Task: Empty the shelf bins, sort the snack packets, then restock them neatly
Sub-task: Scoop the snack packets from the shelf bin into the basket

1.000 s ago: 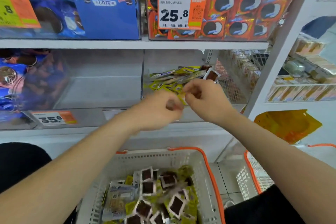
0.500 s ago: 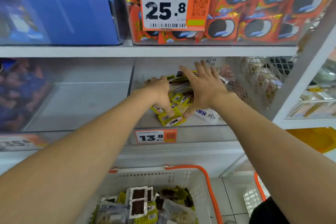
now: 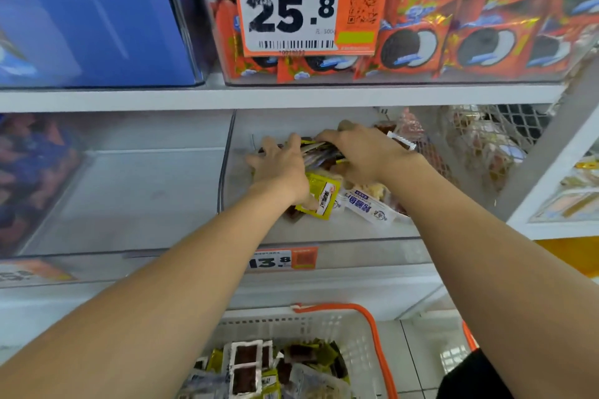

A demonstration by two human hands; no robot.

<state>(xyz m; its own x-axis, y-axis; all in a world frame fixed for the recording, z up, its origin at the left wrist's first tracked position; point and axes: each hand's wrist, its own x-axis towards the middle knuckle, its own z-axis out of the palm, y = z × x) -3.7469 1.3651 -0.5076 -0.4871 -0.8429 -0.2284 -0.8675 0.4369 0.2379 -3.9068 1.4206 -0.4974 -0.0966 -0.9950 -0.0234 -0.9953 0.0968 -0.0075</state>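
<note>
Both my hands reach into the clear shelf bin on the middle shelf. A pile of snack packets lies between them. My left hand presses against the pile's left side with fingers spread. My right hand curls over the top and right of the pile and grips it. A yellow packet and a white packet with blue print lie loose in front of my hands. Below, a white basket with an orange rim holds several mixed packets.
A neighbouring clear bin stands to the left. Orange cookie packs and a blue box fill the shelf above. A wire mesh panel closes the right side. A 13.8 price tag hangs on the bin front. A second basket's rim shows lower right.
My hands went from in front of the bin deep into it. They have closed in on the packet pile from both sides, and the view has moved nearer the shelf.
</note>
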